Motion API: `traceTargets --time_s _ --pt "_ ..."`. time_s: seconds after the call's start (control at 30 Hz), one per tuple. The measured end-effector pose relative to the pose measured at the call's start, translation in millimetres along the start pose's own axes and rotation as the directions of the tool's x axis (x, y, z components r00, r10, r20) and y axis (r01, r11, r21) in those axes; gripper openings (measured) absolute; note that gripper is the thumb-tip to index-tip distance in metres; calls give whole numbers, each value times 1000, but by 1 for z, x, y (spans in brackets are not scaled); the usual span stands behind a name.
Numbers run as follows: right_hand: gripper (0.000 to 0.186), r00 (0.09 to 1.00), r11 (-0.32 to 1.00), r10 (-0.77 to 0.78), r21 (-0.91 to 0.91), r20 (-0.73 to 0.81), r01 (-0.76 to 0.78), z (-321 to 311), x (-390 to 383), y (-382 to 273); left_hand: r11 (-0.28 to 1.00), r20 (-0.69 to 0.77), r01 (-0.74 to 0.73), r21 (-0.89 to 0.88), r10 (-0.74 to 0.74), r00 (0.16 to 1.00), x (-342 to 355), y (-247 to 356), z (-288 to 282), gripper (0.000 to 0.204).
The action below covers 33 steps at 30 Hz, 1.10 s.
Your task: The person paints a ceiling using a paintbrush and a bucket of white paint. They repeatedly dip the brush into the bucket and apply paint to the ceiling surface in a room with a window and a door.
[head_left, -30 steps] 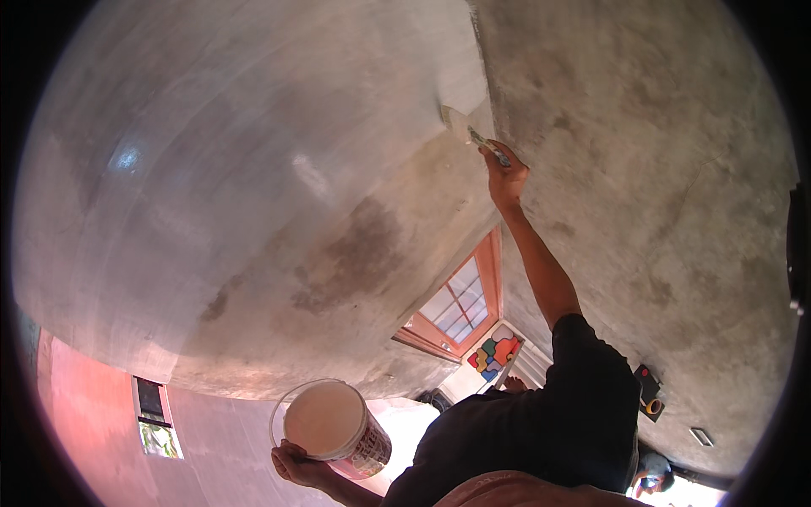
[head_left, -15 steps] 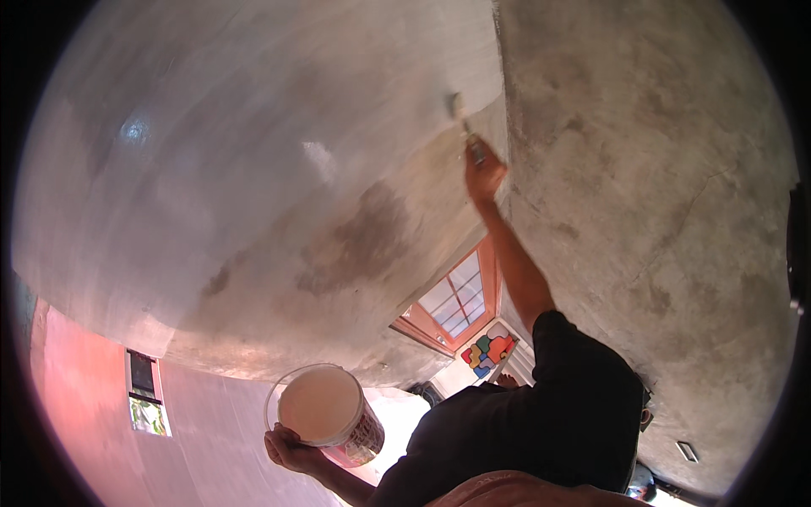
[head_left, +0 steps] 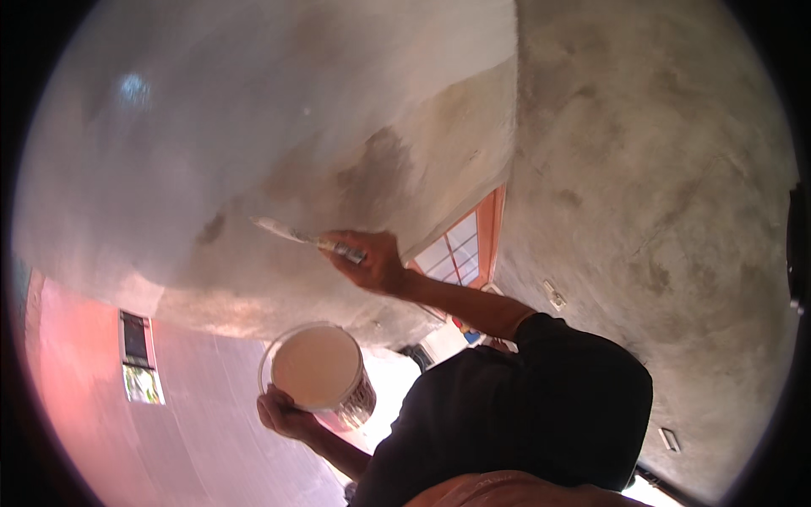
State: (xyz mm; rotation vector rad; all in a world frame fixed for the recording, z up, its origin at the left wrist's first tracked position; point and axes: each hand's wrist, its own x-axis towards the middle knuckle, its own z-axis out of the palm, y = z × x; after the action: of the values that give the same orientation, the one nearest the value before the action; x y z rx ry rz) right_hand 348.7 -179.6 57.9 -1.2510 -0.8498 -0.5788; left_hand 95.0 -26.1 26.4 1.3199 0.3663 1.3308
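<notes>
My right hand [head_left: 367, 258] grips a paintbrush [head_left: 283, 230] with whitish bristles, held out leftward in front of the grey plastered wall [head_left: 253, 101], above the bucket; I cannot tell if the bristles touch that wall. Below it my left hand [head_left: 285, 412] holds a plastic bucket [head_left: 315, 367] at its side, with the wire handle standing round the rim. Pale, creamy paint fills much of the bucket's opening. The wall has a smooth lighter coat over much of it and darker blotchy patches lower down.
A second mottled wall [head_left: 659, 169] meets the first at a corner on the right and carries a small switch plate [head_left: 555, 295]. Beyond my right arm is a wooden-framed paned door or window [head_left: 463, 242]. A narrow window [head_left: 137, 346] sits in a pinkish wall [head_left: 203, 406] at lower left.
My right hand with the brush has come down and left from near the upper corner to above the bucket. The bucket in my left hand has moved slightly up and left in view.
</notes>
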Motion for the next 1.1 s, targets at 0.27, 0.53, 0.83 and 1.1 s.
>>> traceTargets --time_s 0.27,0.53,0.83,1.1 --pt "15 709 898 267 97 653 -428 -72 37 -85 994 74 8 106 -16 997 -4 13 -1 32" --pt "17 402 975 139 -54 905 -217 -27 8 -85 981 129 190 -27 -185 974 -1 22 28 30" --pt "24 53 992 -27 20 998 123 14 -4 -64 973 235 222 -58 -203 950 3 11 33 32" --pt "26 -60 980 15 -3 998 199 12 -15 -56 975 260 216 -54 -195 946 0 16 44 32"
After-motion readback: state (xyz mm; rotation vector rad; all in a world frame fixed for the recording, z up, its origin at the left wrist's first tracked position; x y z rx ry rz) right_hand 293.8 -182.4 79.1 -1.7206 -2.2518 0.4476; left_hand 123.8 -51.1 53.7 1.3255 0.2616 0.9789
